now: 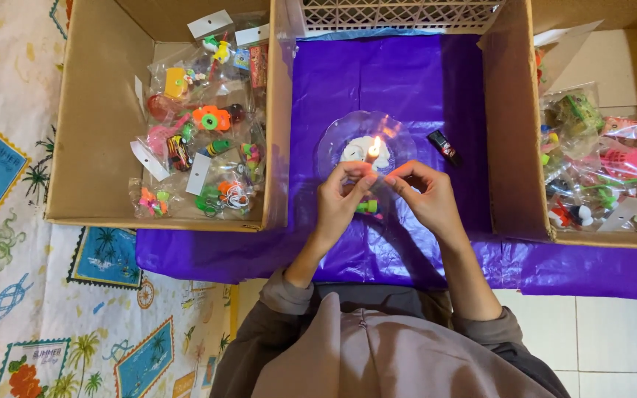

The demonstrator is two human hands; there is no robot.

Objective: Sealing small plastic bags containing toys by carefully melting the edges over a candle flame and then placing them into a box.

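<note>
On the far left a printed cloth (9,221) covers the floor, and beside it an open cardboard box (97,110) holds many small clear bags of bright little toys (200,147). Next comes a purple plastic sheet (377,81) with a clear glass plate (337,144) on it, and on that plate a short lit candle (372,151) stands upright, flame pointing straight up. The left hand (339,203) and the right hand (425,195) meet just this side of the flame, each pinching one end of the top edge of a small clear bag (369,208) that has a green toy inside. Both hands are closed in a fingertip grip on that bag. Its top edge runs left to right between the thumbs, pointing toward the candle, while the filled part hangs down toward the person; the exact tilt is hard to tell.

To do this well, I would judge that the edge should be kept taut and level, only its rim brought near the flame, passed steadily sideways, with fingertips well back from the heat. Right of the plate lies a small dark lighter (444,146), slanted. Further right, a second cardboard box (514,147) holds more bagged toys (599,162).
</note>
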